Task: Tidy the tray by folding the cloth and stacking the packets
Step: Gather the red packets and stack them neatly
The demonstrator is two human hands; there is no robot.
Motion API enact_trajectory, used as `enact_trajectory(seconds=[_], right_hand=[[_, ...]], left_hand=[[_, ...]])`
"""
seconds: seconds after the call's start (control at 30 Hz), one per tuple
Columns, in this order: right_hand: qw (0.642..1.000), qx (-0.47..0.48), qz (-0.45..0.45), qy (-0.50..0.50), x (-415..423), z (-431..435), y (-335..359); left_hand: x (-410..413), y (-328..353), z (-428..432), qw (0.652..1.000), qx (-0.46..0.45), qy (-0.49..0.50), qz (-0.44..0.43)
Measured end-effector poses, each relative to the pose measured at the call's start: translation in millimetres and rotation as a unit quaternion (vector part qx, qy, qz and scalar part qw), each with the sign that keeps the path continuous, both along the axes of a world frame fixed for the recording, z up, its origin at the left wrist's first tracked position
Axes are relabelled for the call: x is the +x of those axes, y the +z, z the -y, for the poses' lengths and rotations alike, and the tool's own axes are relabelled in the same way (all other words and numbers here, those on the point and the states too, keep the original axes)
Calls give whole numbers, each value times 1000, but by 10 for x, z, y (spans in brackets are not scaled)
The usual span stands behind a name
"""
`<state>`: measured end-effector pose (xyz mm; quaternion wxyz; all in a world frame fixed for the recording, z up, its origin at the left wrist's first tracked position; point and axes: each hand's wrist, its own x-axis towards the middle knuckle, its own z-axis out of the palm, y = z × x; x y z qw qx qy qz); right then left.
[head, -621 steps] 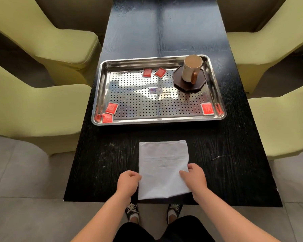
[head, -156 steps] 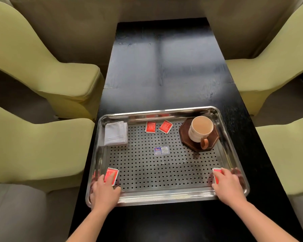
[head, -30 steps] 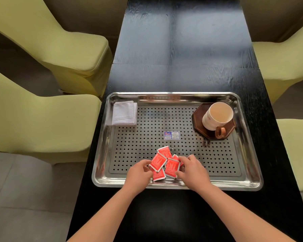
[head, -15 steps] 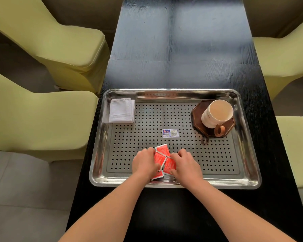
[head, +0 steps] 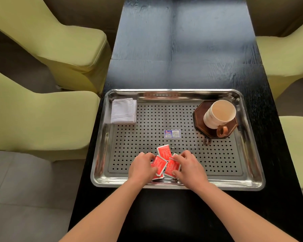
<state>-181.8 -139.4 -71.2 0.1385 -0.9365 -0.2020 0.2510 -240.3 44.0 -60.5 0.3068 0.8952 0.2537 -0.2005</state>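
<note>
At the tray's (head: 234, 185) six o'clock, left hand (head: 143, 168) from nine and right hand (head: 190, 167) from three pinch the fanned red packets (head: 164, 160) — nudge inward gently, squaring edges before stacking

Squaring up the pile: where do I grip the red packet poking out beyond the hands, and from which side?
Pinch the far red packet by its far edge, coming from the tray centre. It lies flat, its near end against the other packets, which the left hand and right hand hold, leaving only the far end free.
</note>
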Motion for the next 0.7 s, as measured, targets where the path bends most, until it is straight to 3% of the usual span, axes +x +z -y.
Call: enact_trajectory(seconds=[0.3,0.47,0.57,0.7], right_hand=[[1000,10,21,-17,-75,-59,76],[983,96,-59,-146,46,-101,276],[967,146,-63,-199,73,-63,394],[987,110,-20,-113,-7,-4,398]], left_hand=[[-72,-6,58,1000,11,10,-6],[-37,-4,95,999,8,24,23],[-48,11,92,998,-18,37,36],[-80,33,70,995,-59,64,41]])
